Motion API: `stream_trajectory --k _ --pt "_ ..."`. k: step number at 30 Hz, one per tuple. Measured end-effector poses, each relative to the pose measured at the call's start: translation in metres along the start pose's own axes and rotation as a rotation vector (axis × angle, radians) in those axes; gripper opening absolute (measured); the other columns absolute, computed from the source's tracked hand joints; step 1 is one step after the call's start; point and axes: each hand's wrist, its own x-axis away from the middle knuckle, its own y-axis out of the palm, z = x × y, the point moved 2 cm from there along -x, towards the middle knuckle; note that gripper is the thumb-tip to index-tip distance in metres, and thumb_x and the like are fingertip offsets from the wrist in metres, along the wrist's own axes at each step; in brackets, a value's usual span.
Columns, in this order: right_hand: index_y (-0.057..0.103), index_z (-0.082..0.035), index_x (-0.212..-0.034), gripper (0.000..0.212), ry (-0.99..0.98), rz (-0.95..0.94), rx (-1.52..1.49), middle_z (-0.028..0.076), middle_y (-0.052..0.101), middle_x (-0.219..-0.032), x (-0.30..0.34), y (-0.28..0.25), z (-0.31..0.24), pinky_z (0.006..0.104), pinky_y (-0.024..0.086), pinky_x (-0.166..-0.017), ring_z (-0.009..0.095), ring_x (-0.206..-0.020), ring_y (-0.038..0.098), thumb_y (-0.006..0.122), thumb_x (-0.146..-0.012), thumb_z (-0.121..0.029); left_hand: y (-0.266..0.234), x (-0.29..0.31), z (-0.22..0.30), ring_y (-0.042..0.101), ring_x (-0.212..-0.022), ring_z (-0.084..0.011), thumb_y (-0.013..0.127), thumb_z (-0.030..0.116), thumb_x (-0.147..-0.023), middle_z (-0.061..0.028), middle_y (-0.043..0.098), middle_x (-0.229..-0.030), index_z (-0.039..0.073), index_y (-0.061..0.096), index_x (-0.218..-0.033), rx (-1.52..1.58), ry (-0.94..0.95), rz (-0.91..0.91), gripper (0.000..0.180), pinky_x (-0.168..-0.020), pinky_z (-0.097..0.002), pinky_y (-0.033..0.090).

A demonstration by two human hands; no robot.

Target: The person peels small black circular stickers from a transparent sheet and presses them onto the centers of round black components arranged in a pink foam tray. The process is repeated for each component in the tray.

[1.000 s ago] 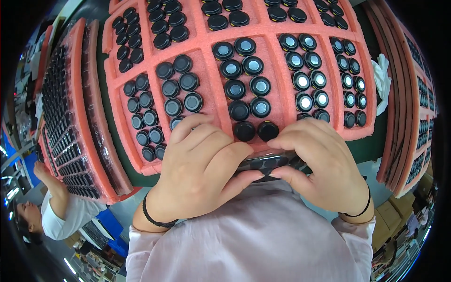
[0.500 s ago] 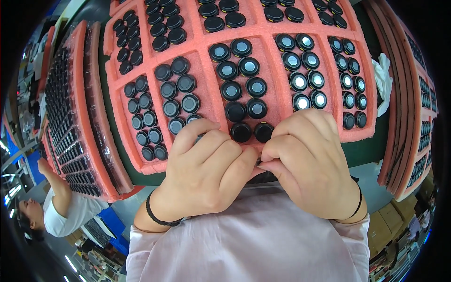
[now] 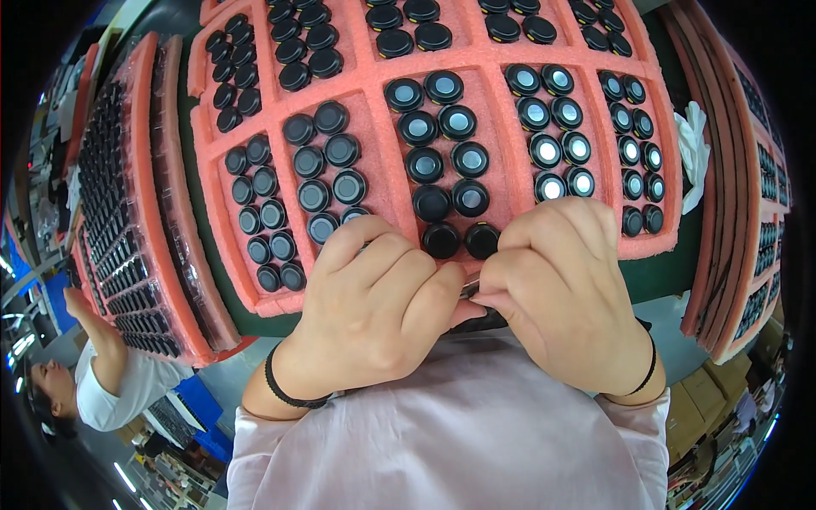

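Note:
My left hand and my right hand meet at the near edge of a pink foam tray. Fingers curl inward on both, thumbs and forefingers pinched close together. Between the fingertips shows a sliver of something dark, mostly hidden, whose kind I cannot make out. Just beyond my knuckles, pairs of round black parts fill the tray's compartments. Several carry a shiny silver disc on top. Two all-black round parts lie closest to my fingertips. My left hand partly covers the parts in the second column.
More stacked pink foam trays with dark parts and clear film stand on the left. Another stack rises on the right. A crumpled white glove or cloth lies beside the tray. A person in white works at far left.
My hands stay pinched together in nearly the same spot. The fingertips have shifted slightly, and a little more of the dark thing's edge shows. The tray sits slightly farther right in view.

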Motion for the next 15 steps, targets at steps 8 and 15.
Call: stream_trajectory --k 8,15 --pt "0.063 -0.009 -0.091 0.02 0.059 -0.121 -0.131 0.006 0.056 -0.093 -0.018 -0.019 0.018 0.0406 0.04 -0.086 0.029 -0.093 0.055 0.078 -0.078 -0.01 -0.007 0.006 -0.008 0.058 -0.076 -0.0257 0.08 0.035 -0.078 -0.0055 0.061 -0.082 0.005 0.066 -0.089 0.173 -0.087 -0.179 0.035 -0.084 -0.0429 0.048" --pt "0.06 -0.003 -0.093 0.013 0.129 -0.22 -0.106 0.01 0.055 -0.092 -0.034 0.005 0.057 0.0415 0.044 -0.089 0.031 -0.093 0.055 0.071 -0.087 -0.007 0.004 0.0 -0.005 0.062 -0.104 -0.0314 0.078 0.041 -0.08 -0.0104 0.068 -0.113 0.007 0.067 -0.091 0.278 -0.056 -0.236 0.037 -0.101 -0.054 0.045"
